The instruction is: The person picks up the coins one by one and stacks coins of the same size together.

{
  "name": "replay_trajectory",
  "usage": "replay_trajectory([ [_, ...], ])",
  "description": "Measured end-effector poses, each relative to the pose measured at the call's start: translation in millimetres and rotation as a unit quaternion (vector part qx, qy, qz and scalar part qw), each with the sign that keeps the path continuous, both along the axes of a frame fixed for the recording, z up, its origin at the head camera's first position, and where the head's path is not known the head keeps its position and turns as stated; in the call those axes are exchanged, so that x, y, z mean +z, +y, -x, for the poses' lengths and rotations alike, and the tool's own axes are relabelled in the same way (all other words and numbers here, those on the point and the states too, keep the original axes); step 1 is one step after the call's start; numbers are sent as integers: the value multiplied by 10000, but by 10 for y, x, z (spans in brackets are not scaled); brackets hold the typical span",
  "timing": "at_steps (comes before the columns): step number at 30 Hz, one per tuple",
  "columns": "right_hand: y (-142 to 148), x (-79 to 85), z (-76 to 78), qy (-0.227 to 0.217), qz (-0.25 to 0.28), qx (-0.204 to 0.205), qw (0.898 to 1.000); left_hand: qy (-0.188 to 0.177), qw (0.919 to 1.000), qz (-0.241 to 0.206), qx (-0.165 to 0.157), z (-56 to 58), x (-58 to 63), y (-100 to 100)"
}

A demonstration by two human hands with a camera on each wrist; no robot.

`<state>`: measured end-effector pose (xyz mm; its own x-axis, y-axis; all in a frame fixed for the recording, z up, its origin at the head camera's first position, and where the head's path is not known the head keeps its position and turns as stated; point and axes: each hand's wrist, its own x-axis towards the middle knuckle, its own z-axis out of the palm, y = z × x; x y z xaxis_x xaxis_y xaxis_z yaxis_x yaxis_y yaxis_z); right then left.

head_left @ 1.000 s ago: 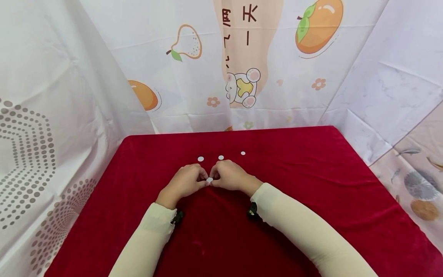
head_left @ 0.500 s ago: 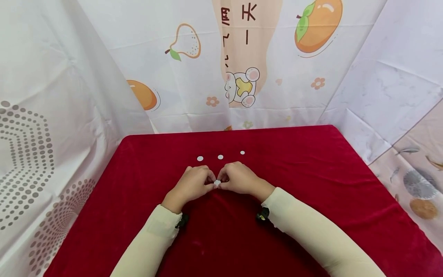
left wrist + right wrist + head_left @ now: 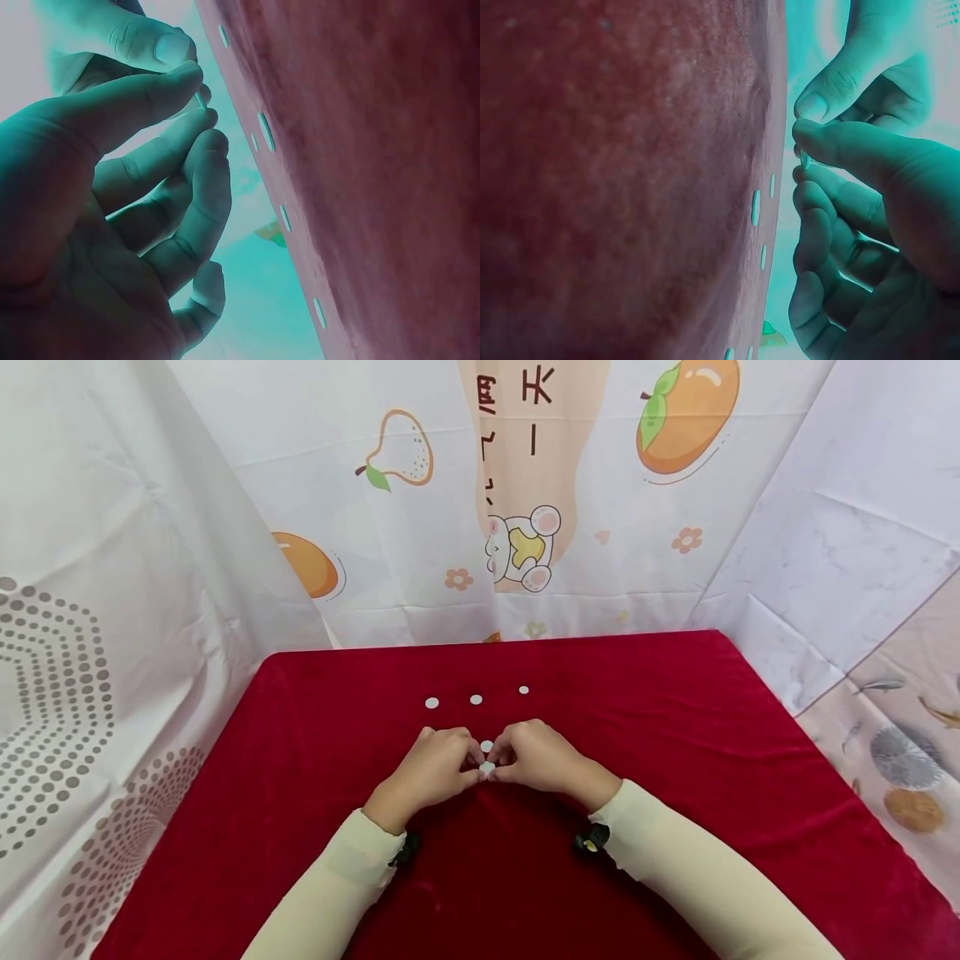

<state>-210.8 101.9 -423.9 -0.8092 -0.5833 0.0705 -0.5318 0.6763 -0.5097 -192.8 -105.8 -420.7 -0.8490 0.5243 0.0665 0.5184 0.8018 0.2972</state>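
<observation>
Above the red velvet table (image 3: 675, 735), small thin white round disc (image 3: 487, 769), light, slippery, likely stiff; left hand (image 3: 438, 768) and right hand (image 3: 542, 758) both pinching its rim at fingertips

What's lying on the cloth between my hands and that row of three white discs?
One white disc on the red cloth, just beyond the hands and before the row, seen in the head view.

head: bright, even, soft light, src unclear | faint shadows under forearms on red cloth (image 3: 675, 735) | no glare | wide-angle bend at edges, backdrop (image 3: 225, 485) lines curved | wrist cams: strong teal/cyan colour cast, bg washed out | close fingers soft, cloth nap blurred, grainy
</observation>
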Motion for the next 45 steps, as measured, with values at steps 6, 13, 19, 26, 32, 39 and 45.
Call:
replay_trajectory([
  [6, 78, -22, -37, -237, 125, -21, 9996, -35, 9999, 51, -135, -23, -12, 47],
  [13, 118, -57, -70, -510, 239, -43, 9984, -139, 9997, 87, -199, -25, -30, 84],
  [19, 129, -79, -68, -730, 345, 22, 9967, -163, 9995, 107, -229, -19, -68, 95],
  [26, 146, -111, -58, -929, 454, 10, 9946, -149, 9993, 231, -243, -20, -76, 105],
  [32, 150, -123, -54, -972, 381, 14, 9945, -215, 9988, 353, -252, -16, -89, 120],
  [39, 153, -129, -54, -1044, 309, 30, 9941, -382, 9979, 432, -290, -19, -97, 117],
  [45, 160, -160, -51, -969, 315, 69, 9948, -393, 9978, 428, -330, -23, -101, 112],
])
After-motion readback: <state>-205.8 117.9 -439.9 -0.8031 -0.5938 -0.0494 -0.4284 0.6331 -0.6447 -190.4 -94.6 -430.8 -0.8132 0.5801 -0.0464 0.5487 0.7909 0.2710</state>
